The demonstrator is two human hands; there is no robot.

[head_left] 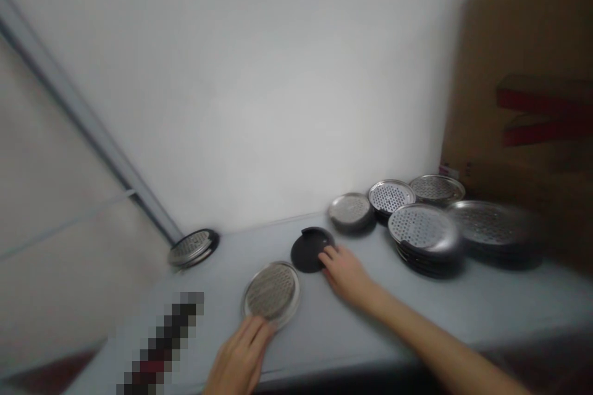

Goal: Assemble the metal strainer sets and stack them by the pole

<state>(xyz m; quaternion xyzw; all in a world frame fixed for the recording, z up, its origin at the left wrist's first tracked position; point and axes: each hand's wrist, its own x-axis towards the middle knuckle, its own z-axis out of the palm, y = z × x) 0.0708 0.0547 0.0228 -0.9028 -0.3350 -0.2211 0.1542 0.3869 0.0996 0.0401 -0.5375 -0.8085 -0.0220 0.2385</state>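
My left hand point(243, 349) grips the near edge of a round metal grater plate point(271, 290), a perforated silver disc with a smooth rim. The thumb is partly hidden. Just right of that plate is a black round base point(308, 253) with a raised lip along its far edge. My right hand point(347, 274) has its fingers closed on the base's right side. The plate and the base lie side by side at the middle of the table, almost touching.
Several stacks of round graters on black bases point(424, 228) stand at the right. A single grater with its black base point(193, 248) lies at the table's left end. Behind are a white wall point(278, 86) and a big cardboard box point(519, 43). A pixelated dark strip covers the lower left.
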